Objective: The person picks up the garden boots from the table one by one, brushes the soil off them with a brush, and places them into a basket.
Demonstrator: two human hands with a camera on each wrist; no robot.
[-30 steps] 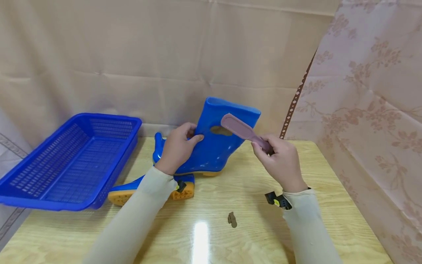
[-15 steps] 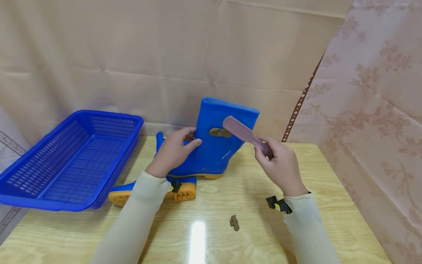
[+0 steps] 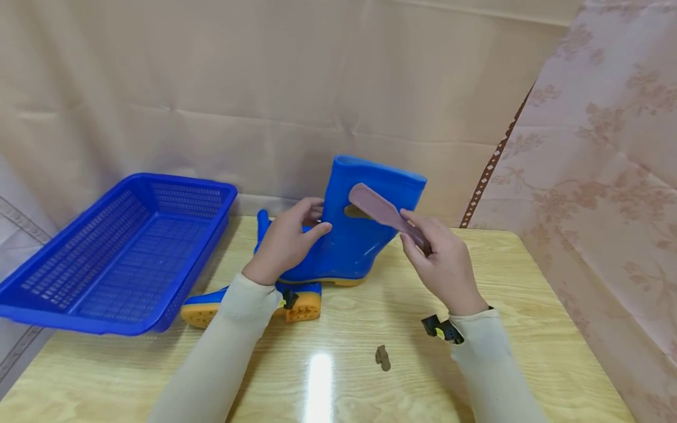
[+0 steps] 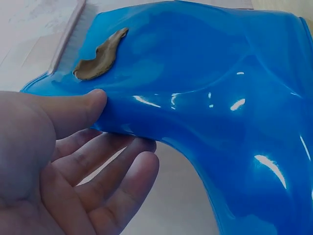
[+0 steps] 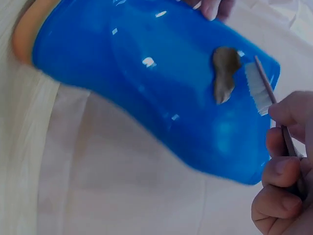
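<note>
A blue rain boot (image 3: 346, 249) with a yellow sole stands on the table, its shaft leaning right. My left hand (image 3: 288, 241) grips the back of the shaft, thumb on the near side and fingers behind it. A brown clay-like smear (image 4: 100, 58) clings to the upper shaft. In my right hand (image 3: 444, 258) is a mauve-handled brush (image 3: 378, 205), its white bristles (image 5: 257, 88) facing the boot right beside the smear. In the head view the brush back covers part of that smear.
A second blue boot (image 3: 304, 305) lies on its side under my left forearm, yellow sole toward me. At left stands a blue plastic basket (image 3: 153, 326). A small brown lump (image 3: 382, 358) lies on the wooden table (image 3: 529, 352). Beige cloth (image 3: 275, 147) hangs behind.
The brush has shifted slightly left across the boot shaft and now hides more of the smear in the head view. Left hand keeps its grip on the boot.
</note>
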